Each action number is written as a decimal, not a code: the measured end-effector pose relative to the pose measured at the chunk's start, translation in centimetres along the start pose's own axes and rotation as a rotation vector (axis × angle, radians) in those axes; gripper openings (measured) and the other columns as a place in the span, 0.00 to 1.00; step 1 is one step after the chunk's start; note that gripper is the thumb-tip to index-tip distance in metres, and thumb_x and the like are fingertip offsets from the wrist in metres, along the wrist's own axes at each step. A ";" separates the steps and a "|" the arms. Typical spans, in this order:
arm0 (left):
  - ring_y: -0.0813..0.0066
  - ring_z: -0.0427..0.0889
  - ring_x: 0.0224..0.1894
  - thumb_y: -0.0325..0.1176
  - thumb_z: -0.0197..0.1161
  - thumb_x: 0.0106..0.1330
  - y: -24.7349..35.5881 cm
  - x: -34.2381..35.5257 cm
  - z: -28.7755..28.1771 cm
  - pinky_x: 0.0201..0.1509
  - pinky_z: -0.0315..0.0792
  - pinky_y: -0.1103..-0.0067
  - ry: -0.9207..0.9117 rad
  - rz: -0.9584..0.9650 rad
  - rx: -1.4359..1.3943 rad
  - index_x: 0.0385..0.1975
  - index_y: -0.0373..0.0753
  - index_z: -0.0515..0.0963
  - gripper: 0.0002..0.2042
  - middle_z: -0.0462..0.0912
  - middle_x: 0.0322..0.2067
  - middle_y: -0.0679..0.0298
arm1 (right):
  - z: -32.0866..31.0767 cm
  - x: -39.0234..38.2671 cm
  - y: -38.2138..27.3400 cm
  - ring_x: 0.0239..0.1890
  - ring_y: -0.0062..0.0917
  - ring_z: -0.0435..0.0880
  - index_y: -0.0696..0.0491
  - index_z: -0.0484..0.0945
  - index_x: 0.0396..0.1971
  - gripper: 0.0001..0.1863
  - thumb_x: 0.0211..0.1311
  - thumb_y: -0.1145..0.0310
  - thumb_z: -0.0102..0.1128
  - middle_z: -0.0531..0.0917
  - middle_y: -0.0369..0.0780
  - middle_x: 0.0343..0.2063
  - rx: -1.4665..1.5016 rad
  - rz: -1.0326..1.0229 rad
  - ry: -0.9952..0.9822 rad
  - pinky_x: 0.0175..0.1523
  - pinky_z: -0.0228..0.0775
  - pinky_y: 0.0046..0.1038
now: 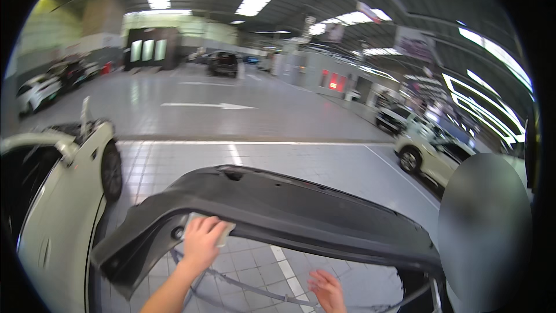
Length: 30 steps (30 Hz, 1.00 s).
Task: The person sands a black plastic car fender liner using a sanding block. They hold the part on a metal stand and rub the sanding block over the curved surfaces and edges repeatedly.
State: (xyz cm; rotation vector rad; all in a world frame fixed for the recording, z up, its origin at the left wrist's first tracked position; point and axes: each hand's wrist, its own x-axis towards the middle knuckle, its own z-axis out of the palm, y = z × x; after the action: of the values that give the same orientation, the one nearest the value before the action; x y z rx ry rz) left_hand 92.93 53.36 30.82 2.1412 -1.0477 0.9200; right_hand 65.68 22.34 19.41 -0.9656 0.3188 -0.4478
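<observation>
A long dark grey bumper-like panel point(307, 208) lies across a tubular metal stand point(243, 283) in front of me. My left hand point(202, 237) grips a pale, flat pad point(227, 232) against the panel's lower left band, beside a small round opening. Below the panel, toward the middle right, my right hand point(328, 293) is empty, its fingers apart and slightly bent.
A white car point(63, 208) stands close on my left. Another white car point(423, 150) is parked to the right. A blurred grey oval object point(483, 232) fills the near right. Farther back are parked vehicles, a dark booth point(152, 40) and tiled floor point(231, 122) with painted arrows.
</observation>
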 end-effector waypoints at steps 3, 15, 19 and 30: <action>0.53 0.75 0.53 0.25 0.65 0.41 -1.0 -0.5 0.8 0.58 0.70 0.63 0.048 0.052 0.000 0.45 0.42 0.82 0.25 0.80 0.48 0.60 | -6.0 -7.6 3.5 0.51 0.29 0.83 0.59 0.71 0.65 0.27 0.65 0.73 0.59 0.83 0.45 0.55 0.037 0.139 0.299 0.53 0.77 0.31; 0.57 0.77 0.50 0.33 0.63 0.68 16.4 3.0 7.1 0.57 0.68 0.58 0.133 0.319 0.012 0.47 0.42 0.84 0.11 0.82 0.45 0.62 | -7.2 -12.2 3.3 0.45 0.28 0.87 0.60 0.77 0.59 0.23 0.65 0.71 0.58 0.86 0.43 0.48 0.052 0.133 0.516 0.50 0.80 0.31; 0.61 0.80 0.42 0.37 0.64 0.72 25.8 3.5 9.5 0.47 0.71 0.62 0.238 0.429 0.037 0.39 0.43 0.84 0.07 0.83 0.39 0.66 | -7.0 -11.7 3.3 0.42 0.27 0.89 0.59 0.79 0.58 0.21 0.67 0.69 0.57 0.88 0.43 0.46 0.094 0.036 0.393 0.44 0.82 0.31; 0.61 0.77 0.32 0.31 0.62 0.65 46.8 3.7 18.4 0.34 0.68 0.64 0.247 0.776 -0.020 0.28 0.42 0.77 0.04 0.73 0.26 0.64 | -24.8 -16.6 4.6 0.46 0.26 0.88 0.55 0.81 0.56 0.21 0.73 0.60 0.50 0.88 0.39 0.52 0.105 -0.061 0.349 0.46 0.79 0.32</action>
State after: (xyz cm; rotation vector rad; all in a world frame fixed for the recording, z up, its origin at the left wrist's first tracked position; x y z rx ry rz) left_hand 61.85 13.72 31.79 1.5291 -1.7753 1.4564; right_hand 41.15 15.16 3.27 -0.7940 0.5761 -0.6849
